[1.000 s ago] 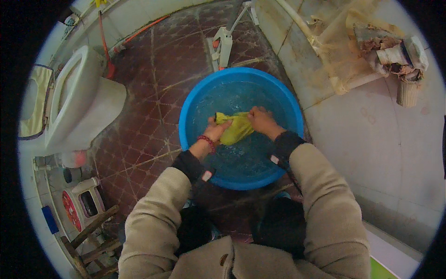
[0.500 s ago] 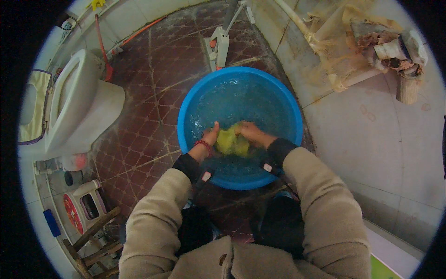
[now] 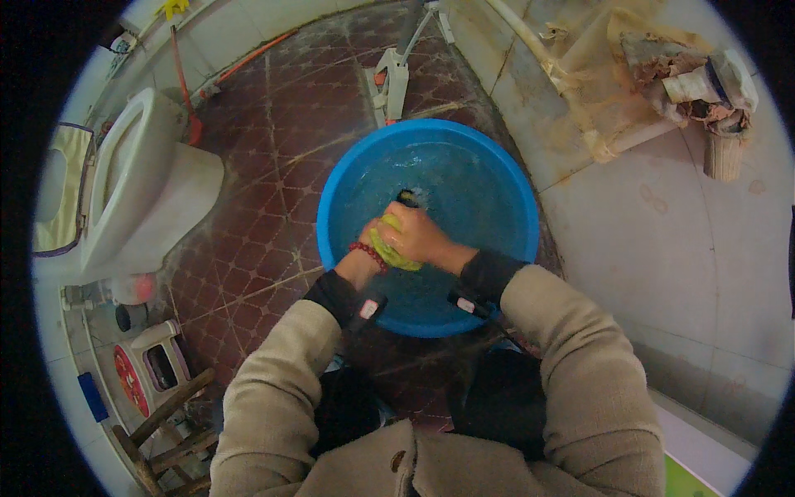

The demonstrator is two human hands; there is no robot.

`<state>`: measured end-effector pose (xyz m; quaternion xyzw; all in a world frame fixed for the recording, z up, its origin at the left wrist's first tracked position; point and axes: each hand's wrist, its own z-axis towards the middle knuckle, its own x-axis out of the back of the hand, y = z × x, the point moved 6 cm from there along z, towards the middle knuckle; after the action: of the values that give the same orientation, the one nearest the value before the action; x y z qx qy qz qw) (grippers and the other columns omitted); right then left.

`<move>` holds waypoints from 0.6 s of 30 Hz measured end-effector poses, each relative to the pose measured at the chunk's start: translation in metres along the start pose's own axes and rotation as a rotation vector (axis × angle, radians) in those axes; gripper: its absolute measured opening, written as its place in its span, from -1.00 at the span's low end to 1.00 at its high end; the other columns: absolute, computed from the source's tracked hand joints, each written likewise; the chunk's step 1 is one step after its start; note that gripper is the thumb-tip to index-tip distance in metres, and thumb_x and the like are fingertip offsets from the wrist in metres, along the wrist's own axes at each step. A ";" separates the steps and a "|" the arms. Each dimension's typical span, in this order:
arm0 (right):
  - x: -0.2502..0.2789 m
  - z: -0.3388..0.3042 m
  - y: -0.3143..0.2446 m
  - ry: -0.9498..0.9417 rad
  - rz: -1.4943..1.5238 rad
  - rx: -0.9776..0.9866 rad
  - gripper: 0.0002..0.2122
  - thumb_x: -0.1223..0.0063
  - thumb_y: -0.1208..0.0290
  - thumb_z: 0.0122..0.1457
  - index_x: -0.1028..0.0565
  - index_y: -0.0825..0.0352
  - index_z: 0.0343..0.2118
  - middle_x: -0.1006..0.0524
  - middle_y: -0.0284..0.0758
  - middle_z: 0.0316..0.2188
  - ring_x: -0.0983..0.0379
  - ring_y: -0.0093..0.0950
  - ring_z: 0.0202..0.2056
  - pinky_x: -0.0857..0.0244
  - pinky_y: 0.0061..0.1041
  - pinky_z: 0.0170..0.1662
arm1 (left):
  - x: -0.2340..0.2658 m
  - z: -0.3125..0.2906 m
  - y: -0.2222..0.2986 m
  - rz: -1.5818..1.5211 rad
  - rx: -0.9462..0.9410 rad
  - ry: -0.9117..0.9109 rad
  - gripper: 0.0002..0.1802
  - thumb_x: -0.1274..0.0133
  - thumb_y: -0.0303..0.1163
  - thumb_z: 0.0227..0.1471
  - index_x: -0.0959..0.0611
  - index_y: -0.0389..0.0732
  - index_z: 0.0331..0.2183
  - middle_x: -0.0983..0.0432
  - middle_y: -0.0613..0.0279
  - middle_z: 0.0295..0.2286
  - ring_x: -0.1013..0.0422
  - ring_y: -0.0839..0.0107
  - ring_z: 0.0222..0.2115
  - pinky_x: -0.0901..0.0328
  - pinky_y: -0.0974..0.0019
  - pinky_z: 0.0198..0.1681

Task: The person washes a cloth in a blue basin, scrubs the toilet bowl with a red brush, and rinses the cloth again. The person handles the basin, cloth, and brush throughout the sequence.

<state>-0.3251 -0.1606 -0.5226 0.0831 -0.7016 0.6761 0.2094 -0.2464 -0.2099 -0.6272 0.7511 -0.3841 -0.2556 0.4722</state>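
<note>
Yellow cloth (image 3: 399, 257) bunched inside blue basin (image 3: 326, 217), long axis looks roughly 12-to-6. Left hand (image 3: 371, 232) at its 9 o'clock, right hand (image 3: 420, 238) at 3, both touching; fingers (image 3: 390, 235) clamped on cloth.

- Middle of the frame: a basin (image 3: 427, 125) on the floor (image 3: 273, 178), water (image 3: 472, 182) in it.
- Within the rim, left of centre: a cloth (image 3: 397, 258) between left hand (image 3: 369, 235) and right hand (image 3: 421, 238), the right partly covering it.
- Top centre, just behind the basin: a stand (image 3: 397, 87).
- Left: a toilet (image 3: 184, 186); a long-handled tool (image 3: 183, 76) behind it.
- Lower left: a stool (image 3: 134, 378), a slatted frame (image 3: 172, 407) before it.
- Upper right: a pipe (image 3: 530, 38) along the wall (image 3: 662, 273).
</note>
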 end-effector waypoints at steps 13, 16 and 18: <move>0.078 -0.020 0.113 -0.536 -0.675 -0.298 -0.56 -0.03 0.25 0.00 -0.36 0.06 0.02 -0.24 -0.32 0.10 -0.07 -0.13 0.12 0.01 0.23 0.02 | 0.076 -0.002 -0.051 0.283 0.294 0.670 -0.38 -0.21 -0.48 -0.31 -0.41 -0.25 -0.09 -0.42 -0.05 -0.21 -0.36 0.12 -0.15 -0.27 0.21 -0.14; 0.075 -0.012 0.106 -0.195 -0.630 -0.338 -0.40 -0.08 0.24 -0.02 -0.18 -0.02 0.14 -0.08 -0.30 0.19 0.03 -0.06 0.17 0.06 0.24 0.06 | 0.065 0.002 -0.056 0.421 0.128 0.648 -0.40 -0.21 -0.45 -0.33 -0.46 -0.25 -0.12 -0.43 -0.07 -0.22 -0.35 0.13 -0.13 -0.26 0.22 -0.10; 0.057 -0.022 0.110 -0.265 -0.654 -0.488 -0.29 -0.11 0.20 -0.03 -0.02 -0.10 0.21 0.01 -0.22 0.23 0.06 -0.01 0.18 0.07 0.25 0.07 | 0.043 0.005 -0.051 0.720 0.095 0.450 -0.40 -0.22 -0.41 -0.31 -0.45 -0.24 -0.11 -0.44 -0.04 -0.22 -0.36 0.13 -0.13 -0.26 0.22 -0.09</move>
<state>-0.4167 -0.1216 -0.6001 0.3352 -0.7984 0.3720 0.3344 -0.2083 -0.2343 -0.6768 0.6268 -0.5207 0.1138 0.5683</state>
